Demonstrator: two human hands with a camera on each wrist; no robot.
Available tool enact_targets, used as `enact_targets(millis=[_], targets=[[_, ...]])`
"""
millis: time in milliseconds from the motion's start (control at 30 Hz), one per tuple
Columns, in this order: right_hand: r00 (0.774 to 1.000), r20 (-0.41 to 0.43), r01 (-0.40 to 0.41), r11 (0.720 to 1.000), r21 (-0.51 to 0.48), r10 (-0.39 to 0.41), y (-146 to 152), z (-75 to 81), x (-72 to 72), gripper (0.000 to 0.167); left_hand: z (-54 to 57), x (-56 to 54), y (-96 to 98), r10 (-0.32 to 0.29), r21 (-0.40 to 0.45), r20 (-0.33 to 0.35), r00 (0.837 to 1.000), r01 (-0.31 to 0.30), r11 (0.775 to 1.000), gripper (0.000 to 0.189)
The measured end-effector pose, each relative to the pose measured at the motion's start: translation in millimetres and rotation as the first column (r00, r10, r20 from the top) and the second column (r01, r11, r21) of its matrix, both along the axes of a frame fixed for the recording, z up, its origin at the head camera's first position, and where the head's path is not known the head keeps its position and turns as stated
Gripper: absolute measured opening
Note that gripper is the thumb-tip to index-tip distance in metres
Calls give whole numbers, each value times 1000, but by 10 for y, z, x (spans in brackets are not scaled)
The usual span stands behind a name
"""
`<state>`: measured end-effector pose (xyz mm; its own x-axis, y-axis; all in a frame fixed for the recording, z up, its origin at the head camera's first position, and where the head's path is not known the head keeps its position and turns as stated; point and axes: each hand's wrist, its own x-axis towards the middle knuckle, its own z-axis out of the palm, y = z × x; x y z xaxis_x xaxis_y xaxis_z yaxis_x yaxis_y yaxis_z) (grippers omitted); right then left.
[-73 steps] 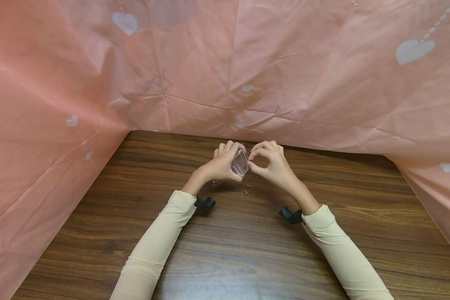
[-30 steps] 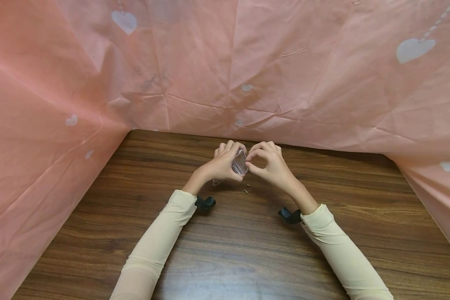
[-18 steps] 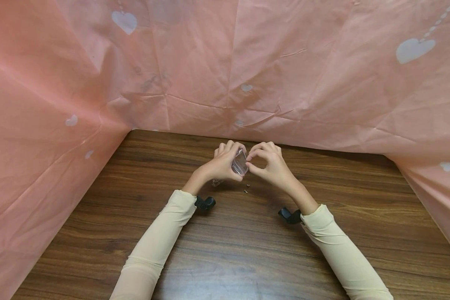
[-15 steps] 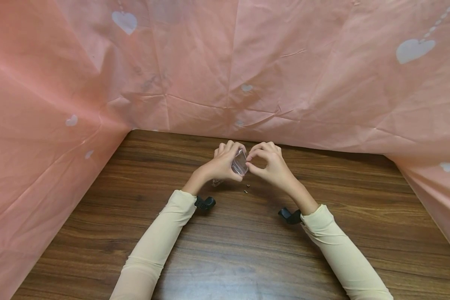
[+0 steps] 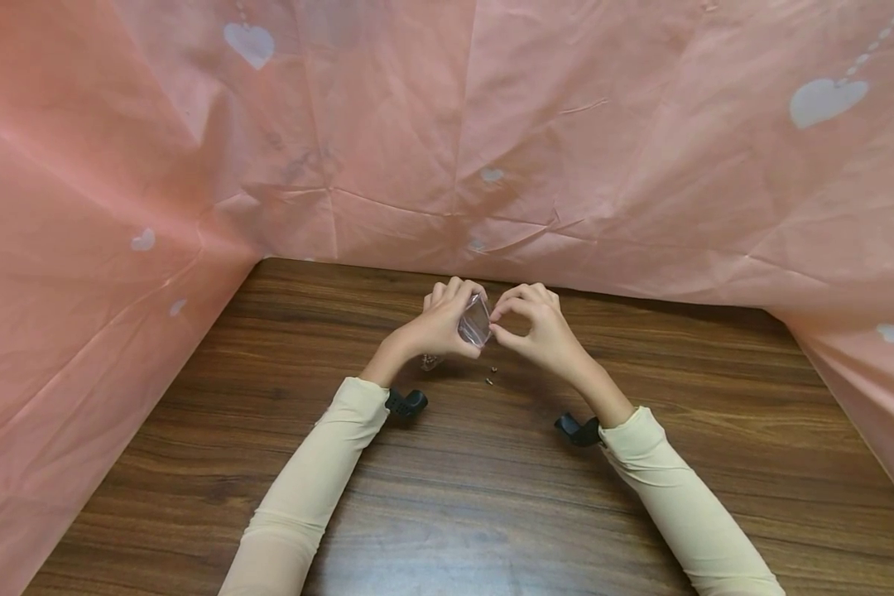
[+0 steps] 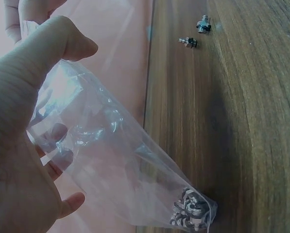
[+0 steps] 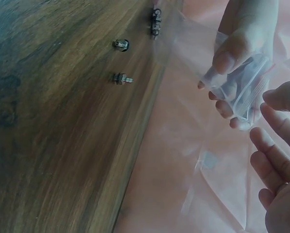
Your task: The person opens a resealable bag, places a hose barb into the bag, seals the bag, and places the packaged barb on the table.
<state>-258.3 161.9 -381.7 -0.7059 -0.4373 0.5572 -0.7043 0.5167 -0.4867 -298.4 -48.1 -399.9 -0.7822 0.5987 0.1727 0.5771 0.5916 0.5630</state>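
Note:
My left hand [image 5: 435,327] grips a clear plastic zip bag [image 6: 115,150] near its mouth, thumb and fingers spreading the opening apart. Several small metal fittings [image 6: 191,211] are bunched in the bag's bottom corner, which hangs down by the table. At the bag's rim, the thumb and forefinger of my right hand [image 5: 540,327] come together in a pinch on its edge, while the other fingers are loosely bent. Two loose threaded metal fittings, one larger [image 6: 203,24] and one smaller [image 6: 188,42], lie on the table below the hands.
The dark wood-grain table [image 5: 432,480] spreads under both arms. Pink cloth [image 5: 387,124] with white hearts hangs behind it and along both sides. A black wrist-worn device [image 5: 407,403] sits at the left cuff, another [image 5: 577,430] at the right.
The right hand has shifted slightly left against the bag's rim since the oldest frame. Since then both hands have stayed nearly still. The two loose fittings have not moved.

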Motion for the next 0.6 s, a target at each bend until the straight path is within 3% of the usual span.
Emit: enact_targets(millis=[600], targets=[[1000,10,-10,993,121,9,83,-77,10,12,18,-11,-31,20,7,12,1000,-20,1000,80]])
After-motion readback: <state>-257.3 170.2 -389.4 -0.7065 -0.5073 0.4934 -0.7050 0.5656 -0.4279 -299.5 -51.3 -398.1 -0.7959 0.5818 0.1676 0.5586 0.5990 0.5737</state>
